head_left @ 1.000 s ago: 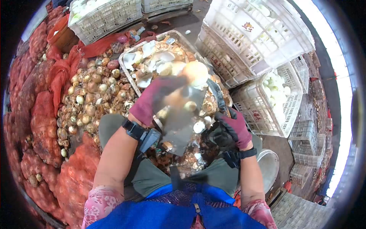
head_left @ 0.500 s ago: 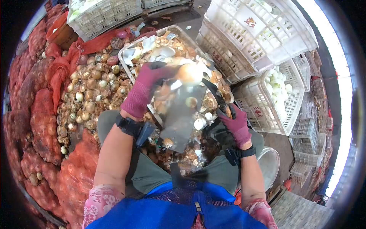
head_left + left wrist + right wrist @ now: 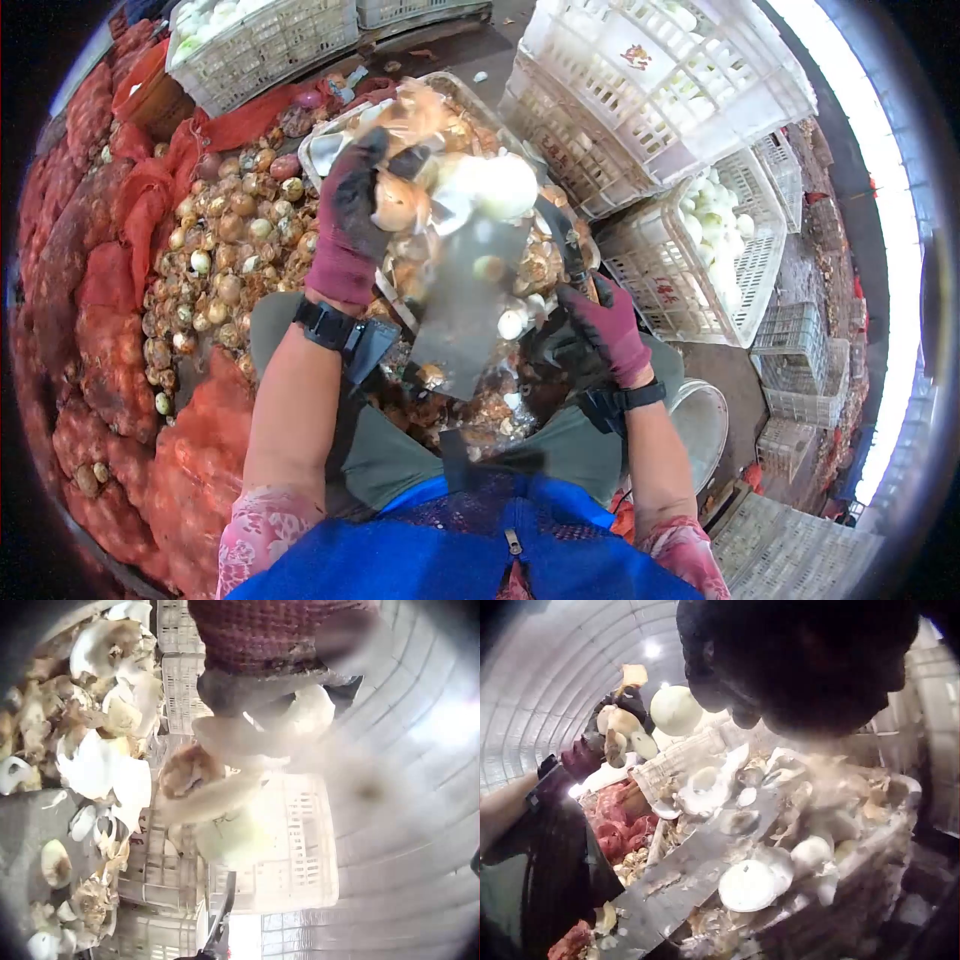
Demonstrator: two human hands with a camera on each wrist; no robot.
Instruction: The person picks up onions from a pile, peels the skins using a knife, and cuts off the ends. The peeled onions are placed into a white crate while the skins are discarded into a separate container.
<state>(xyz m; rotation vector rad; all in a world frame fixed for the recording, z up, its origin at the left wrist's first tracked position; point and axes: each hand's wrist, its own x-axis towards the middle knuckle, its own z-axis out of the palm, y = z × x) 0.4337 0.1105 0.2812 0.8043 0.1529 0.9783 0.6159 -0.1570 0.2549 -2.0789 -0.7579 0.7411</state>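
Observation:
My left hand [image 3: 345,225], in a maroon and black glove, grips loose brown onion skin [image 3: 400,203] between thumb and fingers. Just right of it is a peeled white onion [image 3: 505,187], raised over the heap of peelings. The right wrist view has the onion [image 3: 676,710] beside the gloved left hand [image 3: 619,712]. In my right hand [image 3: 608,325], also gloved, is a knife [image 3: 557,225] pointing up and away; in the left wrist view the knife blade [image 3: 223,907] reaches the onion's lower edge.
A white tub [image 3: 320,155] of peelings stands ahead, with a grey board [image 3: 455,330] in front. Unpeeled onions [image 3: 235,230] lie left beside red mesh sacks [image 3: 115,330]. Stacked white crates [image 3: 590,140] and a crate of peeled onions [image 3: 700,290] stand right. A bucket [image 3: 700,430] is by the right knee.
My left hand has drawn back left, rotating, with onion skin now in its fingers; flying scraps blur above the tub. The right hand with the knife has barely moved.

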